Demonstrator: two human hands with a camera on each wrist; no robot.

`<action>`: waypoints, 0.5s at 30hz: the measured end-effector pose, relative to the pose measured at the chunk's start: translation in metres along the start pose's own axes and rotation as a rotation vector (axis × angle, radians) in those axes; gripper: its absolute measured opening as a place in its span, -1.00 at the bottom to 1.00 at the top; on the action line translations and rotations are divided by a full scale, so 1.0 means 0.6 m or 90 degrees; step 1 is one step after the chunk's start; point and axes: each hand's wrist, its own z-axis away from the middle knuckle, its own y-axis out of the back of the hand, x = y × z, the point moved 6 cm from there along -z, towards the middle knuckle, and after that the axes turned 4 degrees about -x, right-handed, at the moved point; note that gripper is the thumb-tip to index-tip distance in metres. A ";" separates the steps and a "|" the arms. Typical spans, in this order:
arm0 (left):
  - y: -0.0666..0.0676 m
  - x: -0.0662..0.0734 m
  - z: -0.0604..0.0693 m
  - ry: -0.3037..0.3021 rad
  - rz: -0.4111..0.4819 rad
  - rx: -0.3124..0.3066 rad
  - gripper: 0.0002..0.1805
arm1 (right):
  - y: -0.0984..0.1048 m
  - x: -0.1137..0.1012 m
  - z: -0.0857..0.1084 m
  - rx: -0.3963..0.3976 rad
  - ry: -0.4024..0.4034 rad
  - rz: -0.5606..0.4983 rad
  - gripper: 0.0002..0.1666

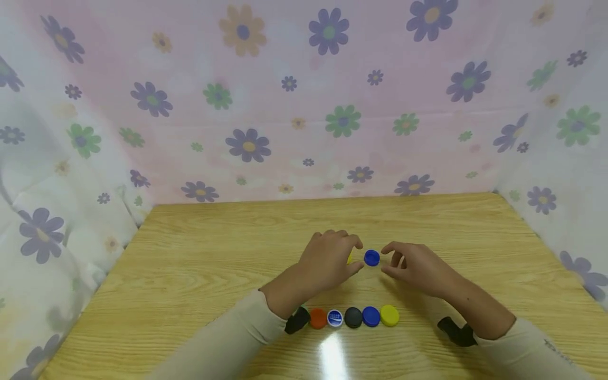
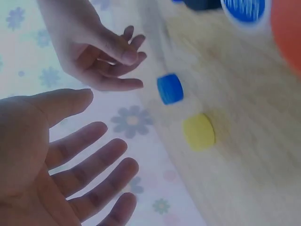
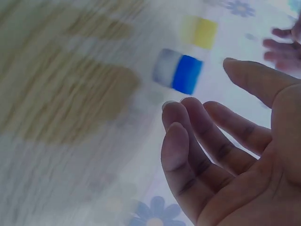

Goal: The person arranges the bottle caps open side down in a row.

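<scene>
A blue bottle cap [image 1: 372, 257] lies on the table between my two hands, touched by neither. Just left of it is a yellow bottle cap [image 2: 199, 132], mostly hidden in the head view behind the left fingers. My left hand [image 1: 330, 258] hovers beside the yellow cap, thumb and fingers apart, and the left wrist view shows its palm holding nothing. To the right of the blue cap, my right hand [image 1: 415, 266] has loosely bent fingers with a gap to the thumb. Nothing is in its grasp in the right wrist view [image 3: 235, 155].
Nearer me runs a row of caps: red [image 1: 317, 318], white with blue print [image 1: 334, 318], black [image 1: 353, 317], blue [image 1: 371, 316] and yellow [image 1: 390, 315]. A sliver of green shows by the left cuff. Flowered cloth [image 1: 294, 105] hangs behind the wooden table [image 1: 214, 243].
</scene>
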 end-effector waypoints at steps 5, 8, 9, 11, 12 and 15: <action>-0.014 -0.003 -0.040 0.004 -0.037 -0.066 -0.53 | -0.004 0.010 -0.023 -0.024 -0.007 0.016 -0.49; -0.024 -0.004 -0.059 0.007 -0.049 -0.107 -0.50 | -0.005 0.013 -0.035 -0.032 -0.009 0.020 -0.49; -0.028 -0.005 -0.064 0.007 -0.050 -0.117 -0.50 | -0.005 0.014 -0.038 -0.032 -0.010 0.022 -0.49; -0.035 -0.008 -0.072 0.008 -0.046 -0.133 -0.51 | -0.005 0.015 -0.043 -0.033 -0.007 0.025 -0.50; -0.039 -0.009 -0.076 0.008 -0.043 -0.138 -0.52 | -0.005 0.016 -0.045 -0.034 -0.008 0.025 -0.51; -0.051 -0.015 -0.087 0.007 -0.035 -0.141 -0.54 | -0.005 0.018 -0.050 -0.038 -0.011 0.019 -0.54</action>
